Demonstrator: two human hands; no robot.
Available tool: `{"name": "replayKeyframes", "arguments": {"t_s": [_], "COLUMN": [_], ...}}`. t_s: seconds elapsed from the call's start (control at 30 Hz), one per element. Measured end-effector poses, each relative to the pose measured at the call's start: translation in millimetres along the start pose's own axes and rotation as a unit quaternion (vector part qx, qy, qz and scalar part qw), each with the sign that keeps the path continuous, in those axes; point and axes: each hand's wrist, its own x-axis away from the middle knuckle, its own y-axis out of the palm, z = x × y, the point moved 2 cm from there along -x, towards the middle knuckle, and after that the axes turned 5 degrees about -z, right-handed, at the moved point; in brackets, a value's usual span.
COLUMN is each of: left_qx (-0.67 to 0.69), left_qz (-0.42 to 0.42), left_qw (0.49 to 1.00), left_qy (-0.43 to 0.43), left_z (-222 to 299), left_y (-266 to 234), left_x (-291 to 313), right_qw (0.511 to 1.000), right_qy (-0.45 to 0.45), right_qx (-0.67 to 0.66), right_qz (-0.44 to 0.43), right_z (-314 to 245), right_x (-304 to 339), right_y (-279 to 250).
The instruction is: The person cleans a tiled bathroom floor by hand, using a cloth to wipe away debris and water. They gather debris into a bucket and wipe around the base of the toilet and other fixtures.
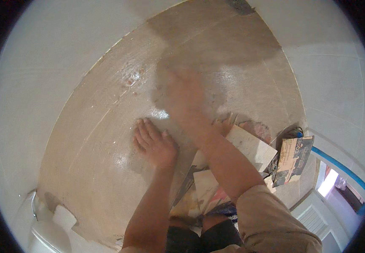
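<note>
"Where to look for the left hand (pixel 156 145)?"

"Palm down on the floor (pixel 94 139), left of the middle, fingers slightly spread."

"And the right hand (pixel 185 92)?"

"Stretched farther out, over the middle. Too blurred: cannot tell whether spread, pressed together or pinching, nor whether touching."

"And the floor itself?"

"Beneath both hands, shiny in spots, bordered by a white wall (pixel 30 97) along the left edge, with a dark patch (pixel 241 6) at the far corner."

"And by the right edge?"

"A tilted carton (pixel 292 160), just beside a pale slab (pixel 253 147), partly hidden by the right forearm (pixel 231 162)."
</note>
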Motion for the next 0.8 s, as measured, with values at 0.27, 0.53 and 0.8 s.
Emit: {"name": "replayKeyframes", "arguments": {"t_s": [0.27, 0.53, 0.8], "left_qx": [0.042, 0.073, 0.061], "left_qz": [0.011, -0.017, -0.02], "left_qw": [0.999, 0.997, 0.998], "left_qy": [-0.013, -0.014, -0.029], "left_z": [-3, -1, -14], "left_y": [-12, -18, -12], "left_x": [2, 1, 5], "right_qw": [0.977, 0.991, 0.997], "right_qy": [0.158, -0.067, -0.044], "right_qx": [-0.141, 0.106, 0.053], "right_qz": [0.007, 0.035, -0.018], "right_z": [108, 106, -16], "right_x": [-98, -146, -195], "right_y": [-70, -6, -14]}}
